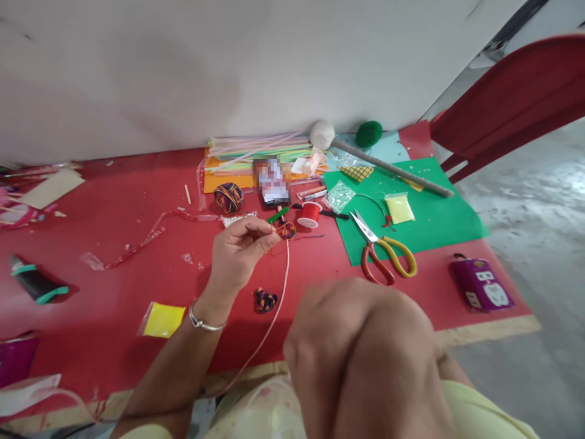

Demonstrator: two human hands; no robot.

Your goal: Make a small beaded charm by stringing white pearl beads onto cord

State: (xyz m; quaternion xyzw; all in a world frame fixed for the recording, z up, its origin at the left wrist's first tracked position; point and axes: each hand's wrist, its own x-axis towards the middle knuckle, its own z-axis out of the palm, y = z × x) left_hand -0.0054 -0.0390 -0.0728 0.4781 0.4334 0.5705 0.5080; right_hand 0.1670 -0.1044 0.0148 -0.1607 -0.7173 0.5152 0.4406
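Note:
My left hand (242,247) is raised over the red tabletop, thumb and index finger pinched on a small loop of multicoloured yarn (287,230). Close to the camera, my right hand (361,341) is curled with its knuckles up and slightly blurred. Its fingertips are hidden, so whatever it holds cannot be seen. Below the left hand lies a small dark multicoloured yarn bundle (265,300). Beyond it sit a ball of the same yarn (229,197) and a spool of red thread (309,214). A pink cord (280,305) runs down toward my lap.
Scissors (372,239) lie open, partly on a green sheet (425,225). A phone (273,183) rests near pastel sticks (256,146). A purple box (482,283) stands at right, a yellow packet (163,320) at left. A red chair (512,97) stands beyond the table's right end.

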